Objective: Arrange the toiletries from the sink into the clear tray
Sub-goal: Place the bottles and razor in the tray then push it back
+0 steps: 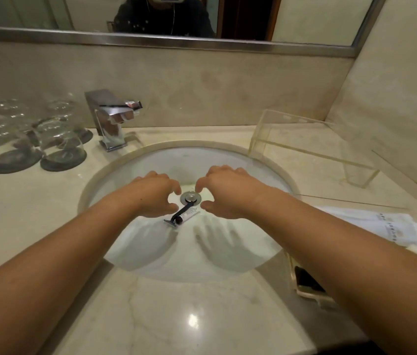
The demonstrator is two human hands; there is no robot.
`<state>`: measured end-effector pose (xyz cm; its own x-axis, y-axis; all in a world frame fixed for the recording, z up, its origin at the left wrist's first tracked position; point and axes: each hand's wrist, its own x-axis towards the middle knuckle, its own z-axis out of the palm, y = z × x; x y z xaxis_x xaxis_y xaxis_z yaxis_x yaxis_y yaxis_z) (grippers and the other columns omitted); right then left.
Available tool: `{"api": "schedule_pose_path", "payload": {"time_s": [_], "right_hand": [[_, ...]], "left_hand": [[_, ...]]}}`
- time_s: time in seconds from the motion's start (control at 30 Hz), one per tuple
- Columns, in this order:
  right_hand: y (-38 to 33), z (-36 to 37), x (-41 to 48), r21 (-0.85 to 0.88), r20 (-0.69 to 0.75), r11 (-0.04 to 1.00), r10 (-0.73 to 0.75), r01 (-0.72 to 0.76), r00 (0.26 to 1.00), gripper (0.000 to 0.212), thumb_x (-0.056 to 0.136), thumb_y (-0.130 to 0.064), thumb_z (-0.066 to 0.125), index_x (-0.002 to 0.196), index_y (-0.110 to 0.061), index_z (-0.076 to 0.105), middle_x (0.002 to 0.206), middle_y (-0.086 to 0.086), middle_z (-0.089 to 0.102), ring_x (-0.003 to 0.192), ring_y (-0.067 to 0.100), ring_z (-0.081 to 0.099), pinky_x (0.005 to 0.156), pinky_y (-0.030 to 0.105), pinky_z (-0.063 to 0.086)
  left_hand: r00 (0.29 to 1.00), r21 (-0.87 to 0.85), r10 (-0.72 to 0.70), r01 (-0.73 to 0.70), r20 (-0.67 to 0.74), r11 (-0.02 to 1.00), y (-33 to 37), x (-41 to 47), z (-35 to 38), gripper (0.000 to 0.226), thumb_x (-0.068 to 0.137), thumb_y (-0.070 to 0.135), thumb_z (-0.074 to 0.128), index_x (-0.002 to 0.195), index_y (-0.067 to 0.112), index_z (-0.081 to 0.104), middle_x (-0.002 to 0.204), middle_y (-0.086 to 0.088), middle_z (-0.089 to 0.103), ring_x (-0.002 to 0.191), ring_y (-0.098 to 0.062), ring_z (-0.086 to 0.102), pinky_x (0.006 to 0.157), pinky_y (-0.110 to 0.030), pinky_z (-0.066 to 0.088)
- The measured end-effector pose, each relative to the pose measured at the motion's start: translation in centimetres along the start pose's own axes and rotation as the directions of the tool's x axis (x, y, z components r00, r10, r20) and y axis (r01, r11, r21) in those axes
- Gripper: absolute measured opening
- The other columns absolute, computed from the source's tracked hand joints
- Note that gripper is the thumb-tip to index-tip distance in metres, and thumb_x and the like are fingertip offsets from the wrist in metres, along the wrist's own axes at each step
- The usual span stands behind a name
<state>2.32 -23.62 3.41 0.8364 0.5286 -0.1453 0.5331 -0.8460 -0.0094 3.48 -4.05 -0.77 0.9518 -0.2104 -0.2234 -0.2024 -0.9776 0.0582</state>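
Standing behind them at the vanity, nearest thing I can make out is a phone [307,280] lying flat on the counter [202,316] at the right front, mostly hidden under the person's right forearm, and just past it some white printed packets [392,224] that look like they sit inside a clear tray [356,201], though the acrylic is so see-through I can't swear to where its walls run. Then the sink [151,252] itself, where both hands hang low over the bowl. The left hand [155,194] is loosely curled, thumb and fingers apart, right beside the dark razor [180,213] but not gripping it as far as I can tell. The right hand [224,192] is the same deal, fingers bent and parted, holding nothing, hovering on the other side of the drain [190,197]. The razor lies across a small white tube [188,217], both resting on the porcelain just in front of the drain, between the two hands. So my read: nearly done but those two items are left to lift out and carry right. Further back on the right stands a second clear tray [305,149], looks bare. Far left there's the chrome faucet [111,119] and a few upturned glasses [58,139] on dark coasters, and a mirror [151,19] above it all.
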Motion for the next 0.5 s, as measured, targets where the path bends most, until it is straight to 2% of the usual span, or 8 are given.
{"api": "schedule_pose_path", "payload": {"time_s": [0.17, 0.23, 0.33, 0.43, 0.5], "right_hand": [[-1.4, 2.2, 4.0, -0.070, 0.171, 0.997, -0.011, 0.024, 0.985, 0.032, 0.095, -0.030, 0.059, 0.127, -0.032, 0.064, 0.123, 0.001, 0.058, 0.121, 0.026, 0.053, 0.093, 0.041, 0.039], [-1.8, 3.4, 5.4, -0.053, 0.205, 0.999, 0.000, 0.011, 0.979, 0.035, 0.093, -0.026, 0.060, 0.127, -0.032, 0.063, 0.122, -0.001, 0.060, 0.118, 0.024, 0.055, 0.085, 0.037, 0.041], [-2.3, 5.0, 7.0, -0.014, 0.244, 1.000, 0.030, -0.027, 0.969, 0.037, 0.090, -0.021, 0.060, 0.125, -0.034, 0.064, 0.120, -0.002, 0.062, 0.112, 0.025, 0.060, 0.080, 0.034, 0.047], [-2.5, 6.2, 8.0, -0.029, 0.289, 0.998, 0.055, -0.048, 0.956, 0.038, 0.090, -0.018, 0.062, 0.125, -0.033, 0.065, 0.120, -0.002, 0.061, 0.111, 0.025, 0.061, 0.082, 0.035, 0.052], [-2.3, 6.6, 8.3, -0.033, 0.297, 0.997, 0.079, -0.072, 0.952, 0.041, 0.091, -0.016, 0.062, 0.127, -0.035, 0.064, 0.123, -0.002, 0.059, 0.111, 0.025, 0.061, 0.081, 0.033, 0.050]], "left_hand": [[0.987, 0.038, -0.059, 0.054, 0.152, 0.998, -1.4, 3.0, 2.2, 0.044, 0.091, 0.047, 0.062, 0.133, 0.036, 0.058, 0.132, 0.006, 0.059, 0.131, -0.021, 0.044, 0.101, -0.038, 0.040], [0.976, 0.028, -0.090, 0.086, 0.199, 0.996, -2.0, 3.9, 2.8, 0.038, 0.088, 0.048, 0.064, 0.122, 0.032, 0.067, 0.123, 0.006, 0.066, 0.124, -0.021, 0.054, 0.100, -0.039, 0.048], [0.970, -0.013, -0.106, 0.111, 0.217, 0.994, -2.2, 4.6, 3.5, 0.031, 0.085, 0.044, 0.065, 0.107, 0.024, 0.076, 0.109, -0.002, 0.073, 0.107, -0.024, 0.066, 0.090, -0.037, 0.056], [0.971, -0.022, -0.094, 0.101, 0.222, 0.995, -2.0, 5.0, 4.0, 0.029, 0.087, 0.042, 0.063, 0.106, 0.024, 0.076, 0.108, -0.001, 0.073, 0.105, -0.023, 0.067, 0.082, -0.034, 0.054], [0.974, -0.024, -0.092, 0.099, 0.205, 0.995, -1.8, 5.3, 4.4, 0.028, 0.087, 0.044, 0.064, 0.105, 0.026, 0.076, 0.107, 0.001, 0.072, 0.103, -0.022, 0.067, 0.076, -0.033, 0.051]]}}
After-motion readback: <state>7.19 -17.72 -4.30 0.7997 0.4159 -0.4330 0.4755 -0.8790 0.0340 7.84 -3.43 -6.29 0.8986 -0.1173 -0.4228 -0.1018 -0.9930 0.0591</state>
